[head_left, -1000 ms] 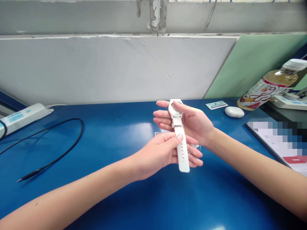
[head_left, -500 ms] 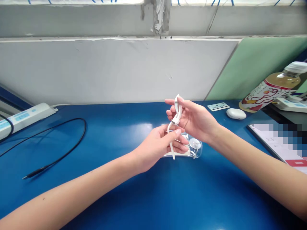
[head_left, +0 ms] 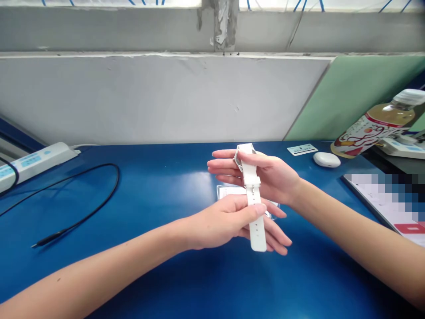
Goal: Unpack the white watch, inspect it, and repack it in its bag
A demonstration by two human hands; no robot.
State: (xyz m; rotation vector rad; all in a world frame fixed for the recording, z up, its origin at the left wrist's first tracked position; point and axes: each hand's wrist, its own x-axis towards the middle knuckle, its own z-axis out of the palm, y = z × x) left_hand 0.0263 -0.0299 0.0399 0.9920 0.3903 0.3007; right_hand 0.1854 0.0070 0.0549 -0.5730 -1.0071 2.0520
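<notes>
A white wristwatch (head_left: 252,195) with a long white strap is held above the blue table (head_left: 149,199) between both hands. My right hand (head_left: 265,175) grips the upper part near the watch case, thumb on top and fingers stretched to the left behind it. My left hand (head_left: 232,221) holds the lower strap, thumb pressed on its front and fingers under it. The strap's free end hangs past my left fingers. A clear plastic packet (head_left: 229,192) lies on the table just beneath the hands, mostly hidden.
A white power strip (head_left: 33,161) and a black cable (head_left: 83,208) lie at the left. At the right are a white oval case (head_left: 327,159), a small card (head_left: 302,149), a tilted drink bottle (head_left: 375,126) and papers (head_left: 392,201). A grey wall panel stands behind the table.
The watch was turned edge-on and bent half a second ago; now it is stretched out flat again, strap facing me, and my left hand has slid lower along the strap.
</notes>
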